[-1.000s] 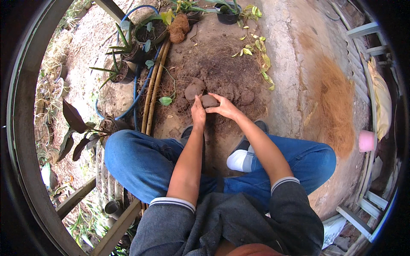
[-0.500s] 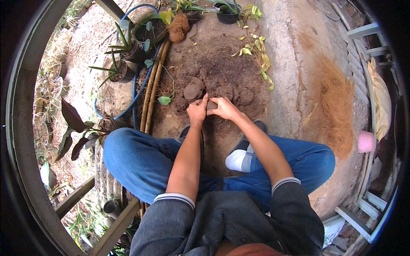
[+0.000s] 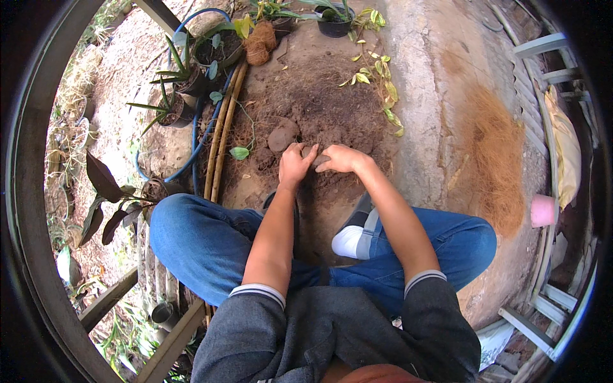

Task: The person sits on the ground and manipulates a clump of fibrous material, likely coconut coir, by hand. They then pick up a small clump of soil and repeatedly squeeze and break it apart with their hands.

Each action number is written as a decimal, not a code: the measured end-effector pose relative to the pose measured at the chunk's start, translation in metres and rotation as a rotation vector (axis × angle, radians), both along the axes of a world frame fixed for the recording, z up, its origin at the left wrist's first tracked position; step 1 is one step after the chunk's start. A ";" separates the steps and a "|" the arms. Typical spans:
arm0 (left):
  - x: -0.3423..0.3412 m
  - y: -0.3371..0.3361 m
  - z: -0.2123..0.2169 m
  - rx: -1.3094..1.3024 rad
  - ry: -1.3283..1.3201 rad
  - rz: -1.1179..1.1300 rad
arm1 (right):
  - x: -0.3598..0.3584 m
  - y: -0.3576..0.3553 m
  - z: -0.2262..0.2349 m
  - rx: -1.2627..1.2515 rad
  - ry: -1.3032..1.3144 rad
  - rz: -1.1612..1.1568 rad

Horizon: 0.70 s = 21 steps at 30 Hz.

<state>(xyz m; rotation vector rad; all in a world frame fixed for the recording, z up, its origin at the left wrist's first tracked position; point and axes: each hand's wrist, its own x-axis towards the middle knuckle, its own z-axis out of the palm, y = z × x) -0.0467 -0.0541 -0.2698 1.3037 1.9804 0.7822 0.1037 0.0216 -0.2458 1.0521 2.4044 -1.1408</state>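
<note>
My left hand (image 3: 295, 166) and my right hand (image 3: 343, 158) meet low over a heap of loose dark soil (image 3: 340, 132) on the ground between my feet. Pressed between the fingers of both is a brown lump of soil (image 3: 316, 159), partly covered by them. My left thumb and fingers curl on its left side; my right fingers bend round its right side. A rounded clod of soil (image 3: 283, 135) lies on the heap just beyond my left hand, not touched.
Bamboo poles (image 3: 225, 131) and a blue hose (image 3: 196, 148) run along the left, beside potted plants (image 3: 175, 112). A trailing leafy vine (image 3: 388, 92) borders the soil. On the right lie orange-brown coir fibre (image 3: 495, 153) and a pink pot (image 3: 543, 211).
My right hand has turned more palm-down over the lump, its fingers curling in. My left index finger, stretched out before, is now bent toward the lump. The view has shifted slightly.
</note>
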 end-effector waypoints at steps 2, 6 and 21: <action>0.006 0.002 -0.002 0.064 0.017 -0.029 | 0.001 0.007 0.009 -0.085 -0.067 -0.044; 0.019 0.003 -0.005 0.133 0.163 -0.056 | 0.011 0.011 0.022 -0.179 -0.004 -0.134; 0.025 -0.012 -0.017 0.121 0.484 0.013 | 0.030 0.029 0.035 -0.680 0.604 -0.864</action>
